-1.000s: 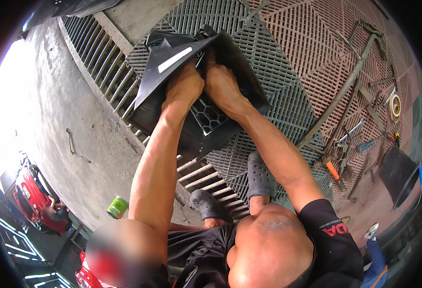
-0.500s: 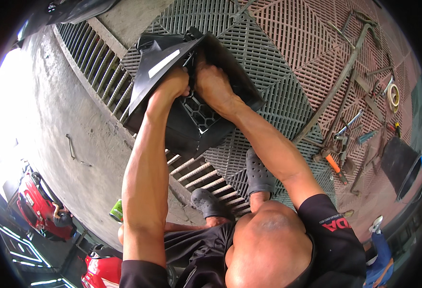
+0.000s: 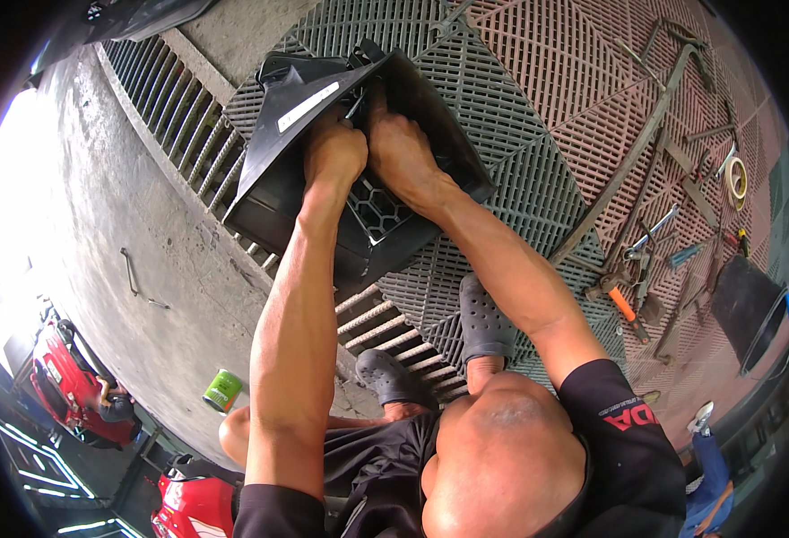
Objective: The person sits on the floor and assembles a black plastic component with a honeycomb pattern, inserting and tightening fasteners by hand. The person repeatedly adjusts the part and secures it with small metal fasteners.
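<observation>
A black plastic vehicle part [image 3: 278,166], shaped like an open housing with slanted walls, rests on the floor across the bar grate and tiles. A white label [image 3: 308,106] is on its left wall, and a honeycomb grille [image 3: 378,212] shows inside. My left hand [image 3: 335,154] is closed in a fist within the housing; a small shiny piece shows by its fingers, too hidden to name. Close beside it, my right hand [image 3: 401,154] is curled, its fingertips reaching deeper into the housing. Whatever its fingers grip is hidden.
On the right lie an orange-handled hammer [image 3: 625,309], a wrench [image 3: 655,226], a tape roll [image 3: 735,177], a long curved bar [image 3: 632,161] and several other tools. A green can [image 3: 222,391] and a hooked metal rod [image 3: 130,271] are on the concrete at left. Another person [image 3: 710,475] is at lower right.
My left hand and forearm have shifted right, bringing the hand closer to my right hand and bringing the green can into fuller view. The right hand stays nearly in place.
</observation>
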`<state>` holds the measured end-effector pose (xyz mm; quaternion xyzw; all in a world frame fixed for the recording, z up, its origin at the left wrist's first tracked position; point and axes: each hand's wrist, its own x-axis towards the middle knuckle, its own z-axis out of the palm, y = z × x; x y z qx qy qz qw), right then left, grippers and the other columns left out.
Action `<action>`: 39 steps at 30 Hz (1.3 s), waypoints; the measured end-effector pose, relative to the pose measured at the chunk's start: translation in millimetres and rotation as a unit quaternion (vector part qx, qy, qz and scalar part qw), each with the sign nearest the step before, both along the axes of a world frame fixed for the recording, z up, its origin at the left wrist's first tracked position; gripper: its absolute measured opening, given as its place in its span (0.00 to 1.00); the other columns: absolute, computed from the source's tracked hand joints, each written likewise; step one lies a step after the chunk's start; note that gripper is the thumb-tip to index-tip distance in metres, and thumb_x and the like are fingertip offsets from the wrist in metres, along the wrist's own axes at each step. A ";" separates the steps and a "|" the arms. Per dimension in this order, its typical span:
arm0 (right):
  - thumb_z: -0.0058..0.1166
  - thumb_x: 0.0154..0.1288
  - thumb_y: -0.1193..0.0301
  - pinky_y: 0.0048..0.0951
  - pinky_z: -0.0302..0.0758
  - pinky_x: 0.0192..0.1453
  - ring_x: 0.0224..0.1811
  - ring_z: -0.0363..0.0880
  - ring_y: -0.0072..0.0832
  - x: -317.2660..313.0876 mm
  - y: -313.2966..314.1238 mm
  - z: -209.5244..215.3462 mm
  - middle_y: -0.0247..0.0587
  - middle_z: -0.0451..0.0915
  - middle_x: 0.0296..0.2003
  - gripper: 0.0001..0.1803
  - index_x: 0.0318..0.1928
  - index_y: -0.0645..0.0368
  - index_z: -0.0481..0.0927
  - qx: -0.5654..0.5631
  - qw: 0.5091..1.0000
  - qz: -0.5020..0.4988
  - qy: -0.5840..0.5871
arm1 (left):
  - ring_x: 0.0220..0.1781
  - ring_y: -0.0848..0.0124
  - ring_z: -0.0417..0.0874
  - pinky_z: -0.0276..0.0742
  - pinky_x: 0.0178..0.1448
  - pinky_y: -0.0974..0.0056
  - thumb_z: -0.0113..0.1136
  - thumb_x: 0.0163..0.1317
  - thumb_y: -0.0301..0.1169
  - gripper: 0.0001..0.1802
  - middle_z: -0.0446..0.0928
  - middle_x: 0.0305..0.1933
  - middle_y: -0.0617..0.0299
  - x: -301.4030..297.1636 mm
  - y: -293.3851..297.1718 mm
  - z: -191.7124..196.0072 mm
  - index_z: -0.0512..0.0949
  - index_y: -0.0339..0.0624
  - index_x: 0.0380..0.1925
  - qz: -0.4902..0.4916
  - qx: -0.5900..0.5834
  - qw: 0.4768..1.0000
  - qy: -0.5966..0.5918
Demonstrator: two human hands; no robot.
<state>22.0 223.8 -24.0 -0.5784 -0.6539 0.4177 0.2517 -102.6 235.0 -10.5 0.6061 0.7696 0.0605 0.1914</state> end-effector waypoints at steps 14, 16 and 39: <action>0.51 0.63 0.78 0.56 0.83 0.41 0.37 0.85 0.64 10.6 -2.1 -1.2 0.70 0.84 0.33 0.43 0.74 0.82 0.49 -0.021 1.000 0.002 -0.014 | 0.72 0.40 0.72 0.68 0.75 0.49 0.47 0.69 0.31 0.26 0.74 0.68 0.34 19.0 10.0 12.4 0.76 0.33 0.64 0.117 -0.031 0.984 -0.128; 0.51 0.62 0.79 0.56 0.84 0.42 0.37 0.86 0.64 6.7 0.6 1.2 0.70 0.84 0.34 0.43 0.74 0.82 0.49 -0.046 0.999 0.005 -0.030 | 0.70 0.45 0.75 0.68 0.74 0.51 0.47 0.71 0.33 0.26 0.76 0.67 0.37 11.4 16.2 2.7 0.75 0.33 0.64 0.174 -0.025 0.964 -0.198; 0.52 0.62 0.78 0.55 0.84 0.43 0.38 0.86 0.63 7.1 0.6 -7.6 0.70 0.84 0.34 0.43 0.74 0.82 0.50 0.004 0.999 -0.003 -0.044 | 0.63 0.40 0.80 0.75 0.68 0.46 0.51 0.68 0.32 0.24 0.82 0.58 0.37 26.3 19.1 29.1 0.76 0.33 0.62 0.057 -0.148 0.986 -0.048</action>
